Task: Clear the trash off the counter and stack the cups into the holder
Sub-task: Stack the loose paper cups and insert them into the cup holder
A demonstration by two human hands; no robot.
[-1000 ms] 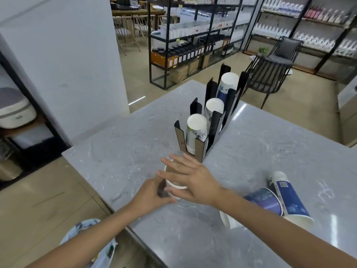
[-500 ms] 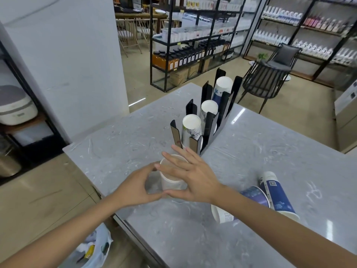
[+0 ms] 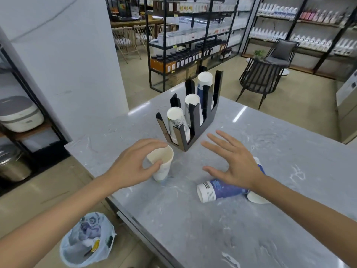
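A white paper cup (image 3: 163,164) stands tilted on the grey counter (image 3: 193,219), and my left hand (image 3: 133,163) grips its rim with thumb and fingers. Just behind it is the black cup holder (image 3: 195,120) with three stacks of upturned cups (image 3: 176,120) in its slots. My right hand (image 3: 231,161) hovers open, fingers spread, to the right of the holder. Below it a blue and white cup (image 3: 222,189) lies on its side. Another cup (image 3: 257,197) lies behind my right wrist, partly hidden.
A bin lined with a pale bag (image 3: 87,240) holding trash sits on the floor at the counter's near-left edge. A white pillar (image 3: 67,55) rises at the left. A black chair (image 3: 260,78) and stocked shelves (image 3: 183,35) stand beyond the counter.
My right hand has let go of the white cup and moved right, opening above the lying blue cup. My left hand now holds the white cup alone, tilted. The view shifted left.
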